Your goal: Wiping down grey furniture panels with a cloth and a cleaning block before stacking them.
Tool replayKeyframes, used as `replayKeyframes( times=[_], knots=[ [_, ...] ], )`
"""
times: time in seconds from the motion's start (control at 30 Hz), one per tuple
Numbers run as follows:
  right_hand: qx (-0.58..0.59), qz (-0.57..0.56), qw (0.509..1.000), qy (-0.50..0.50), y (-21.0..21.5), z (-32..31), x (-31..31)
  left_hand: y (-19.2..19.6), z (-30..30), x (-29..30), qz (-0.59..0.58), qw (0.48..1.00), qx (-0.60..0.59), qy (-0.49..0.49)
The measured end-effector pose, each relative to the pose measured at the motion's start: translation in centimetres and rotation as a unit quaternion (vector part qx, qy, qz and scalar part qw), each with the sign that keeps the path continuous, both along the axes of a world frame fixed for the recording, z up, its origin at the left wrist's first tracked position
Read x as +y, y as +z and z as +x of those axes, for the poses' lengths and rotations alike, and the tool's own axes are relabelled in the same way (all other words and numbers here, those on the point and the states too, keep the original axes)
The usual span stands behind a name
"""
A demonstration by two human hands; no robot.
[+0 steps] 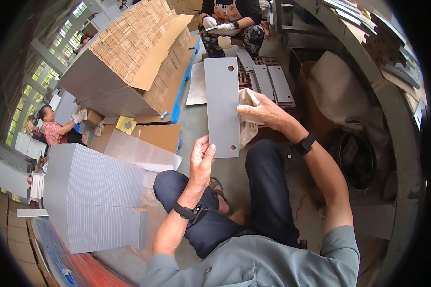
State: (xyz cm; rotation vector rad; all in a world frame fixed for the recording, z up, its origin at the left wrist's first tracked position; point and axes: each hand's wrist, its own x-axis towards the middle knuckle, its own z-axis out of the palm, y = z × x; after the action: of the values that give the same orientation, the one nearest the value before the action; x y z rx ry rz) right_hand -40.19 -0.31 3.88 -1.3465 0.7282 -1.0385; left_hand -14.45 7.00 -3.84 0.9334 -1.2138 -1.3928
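A long grey rectangular panel [221, 107] with a round hole near each right-hand corner is held upright before me. My left hand [202, 160] grips its lower left corner, thumb on the front face. At the panel's right edge, my right hand [265, 112] is closed on it together with a crumpled beige cloth [248, 131], which hangs beside and partly behind the panel. Beyond it, several similar grey panels [268, 81] lie on a reddish-brown slatted crate [286, 111]. To the left of my knees stands a big stack of grey panels [100, 196].
Far left, stacked cardboard [134, 48] rests on a blue pallet [184, 79]. A co-worker in white gloves [220, 24] sits ahead, holding a flat piece; another person [60, 125] is at left. On the right are a brown carton [316, 86], a dark bin [356, 160] and a laden bench [368, 62].
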Motion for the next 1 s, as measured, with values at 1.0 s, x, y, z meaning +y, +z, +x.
replayKeyframes(
  times=[1.0],
  knots=[
    [0.331,-0.556,0.755,-0.108,-0.7,9.6,1.5,3.1,-2.3,-3.1,0.186,0.923,0.331,-0.060]
  ],
)
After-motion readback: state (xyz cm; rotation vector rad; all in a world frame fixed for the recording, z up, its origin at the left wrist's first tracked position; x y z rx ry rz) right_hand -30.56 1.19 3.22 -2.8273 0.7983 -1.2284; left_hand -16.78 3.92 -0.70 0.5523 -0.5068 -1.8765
